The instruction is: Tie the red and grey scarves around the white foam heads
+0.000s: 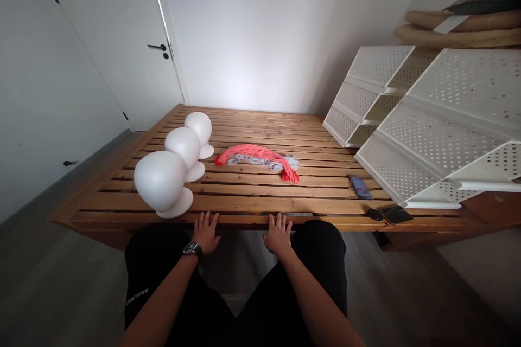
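My left hand [206,232], with a watch [191,249] on the wrist, rests fingers apart on the front rail of a slatted wooden bed frame [244,220]. On the same rail, farther right, lies my right hand [278,233], its fingers spread and holding nothing. Three white foam heads on round bases stand in a row at the left: a near one [158,180], a middle one [183,146] and a far one [198,127]. Beyond my hands, a red cloth [254,149] lies bunched over a grey cloth [291,162] on the slats.
White perforated racks [431,119] stand at the right, with brown folded bundles [459,37] above them. A blurred blue item [360,187], a black mouse [374,214] and a dark flat object [396,214] lie near the right front. A white door [109,27] is at the left.
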Available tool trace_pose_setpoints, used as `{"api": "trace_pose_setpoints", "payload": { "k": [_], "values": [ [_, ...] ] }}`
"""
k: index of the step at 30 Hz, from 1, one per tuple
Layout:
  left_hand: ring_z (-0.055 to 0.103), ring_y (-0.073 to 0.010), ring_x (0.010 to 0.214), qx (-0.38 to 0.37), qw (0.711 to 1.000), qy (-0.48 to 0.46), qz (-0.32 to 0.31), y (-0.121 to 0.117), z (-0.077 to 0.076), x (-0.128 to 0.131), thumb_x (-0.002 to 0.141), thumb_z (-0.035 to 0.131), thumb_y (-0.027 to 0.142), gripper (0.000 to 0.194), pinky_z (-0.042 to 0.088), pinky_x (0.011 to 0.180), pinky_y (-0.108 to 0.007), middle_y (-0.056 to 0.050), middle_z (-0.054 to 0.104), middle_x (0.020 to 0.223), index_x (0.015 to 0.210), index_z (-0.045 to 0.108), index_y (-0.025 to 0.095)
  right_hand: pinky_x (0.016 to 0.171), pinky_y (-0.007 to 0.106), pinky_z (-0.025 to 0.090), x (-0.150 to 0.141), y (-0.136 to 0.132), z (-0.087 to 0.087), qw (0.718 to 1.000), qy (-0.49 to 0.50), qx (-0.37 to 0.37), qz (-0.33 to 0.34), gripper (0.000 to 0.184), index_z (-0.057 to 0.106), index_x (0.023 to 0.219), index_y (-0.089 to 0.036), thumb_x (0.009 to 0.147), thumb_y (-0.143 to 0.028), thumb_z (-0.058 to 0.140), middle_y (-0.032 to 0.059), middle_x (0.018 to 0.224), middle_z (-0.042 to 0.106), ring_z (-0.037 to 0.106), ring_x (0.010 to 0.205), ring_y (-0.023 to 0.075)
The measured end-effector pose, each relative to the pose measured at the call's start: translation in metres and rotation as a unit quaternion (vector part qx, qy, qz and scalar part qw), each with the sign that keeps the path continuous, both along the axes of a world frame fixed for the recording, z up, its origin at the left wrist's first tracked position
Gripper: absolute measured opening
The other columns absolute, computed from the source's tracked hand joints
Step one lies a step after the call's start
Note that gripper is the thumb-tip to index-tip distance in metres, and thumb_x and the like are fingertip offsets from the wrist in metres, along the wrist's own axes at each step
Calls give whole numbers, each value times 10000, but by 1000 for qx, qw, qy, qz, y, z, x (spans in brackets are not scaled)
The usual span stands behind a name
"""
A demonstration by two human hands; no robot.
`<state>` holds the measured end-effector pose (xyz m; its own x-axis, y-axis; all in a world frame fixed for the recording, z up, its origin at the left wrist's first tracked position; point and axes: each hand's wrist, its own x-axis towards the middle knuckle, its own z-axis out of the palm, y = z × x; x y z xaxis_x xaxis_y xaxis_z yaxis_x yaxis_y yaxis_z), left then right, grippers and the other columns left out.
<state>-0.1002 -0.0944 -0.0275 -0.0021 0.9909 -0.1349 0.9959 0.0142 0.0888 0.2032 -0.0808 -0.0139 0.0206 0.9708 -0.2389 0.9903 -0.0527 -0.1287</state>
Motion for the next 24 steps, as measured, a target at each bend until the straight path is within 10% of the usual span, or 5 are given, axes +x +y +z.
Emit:
{"api": "trace_pose_setpoints", "payload": {
  "k": [11,15,19,24],
  "values": [
    [525,-290,1282,135,979,-153,2,18,24,-26,909,503,414,475,387,1142,-453,-156,561,1363,1288,638,162,1196,597,-98,5,2,12,999,20,-41,20,903,166,1615,-139,876,-497,542,138,1692,94,-22,1549,393],
    [556,-302,1221,208,960,-154,109,19,33,-60,883,490,420,407,372,1143,-466,-157,630,1216,1131,675,154,1200,601,-79,4,2,14,998,26,-53,22,926,135,1620,-132,875,-514,531,148,1695,66,-43,1551,398],
    [435,-412,1360,227,920,-105,301,20,31,-88,803,586,493,728,298,1165,-554,-283,535,1380,1345,514,13,1199,604,-83,5,3,13,998,29,-61,20,933,118,1622,-134,878,-518,529,154,1696,48,-55,1551,404],
    [369,-392,1445,191,899,-154,363,46,33,-112,657,750,594,1008,318,1166,-498,-220,434,1548,1467,404,103,1200,603,-83,4,3,6,998,20,-59,25,977,93,1625,-140,865,-534,564,157,1697,25,-77,1549,409]
  ]
}}
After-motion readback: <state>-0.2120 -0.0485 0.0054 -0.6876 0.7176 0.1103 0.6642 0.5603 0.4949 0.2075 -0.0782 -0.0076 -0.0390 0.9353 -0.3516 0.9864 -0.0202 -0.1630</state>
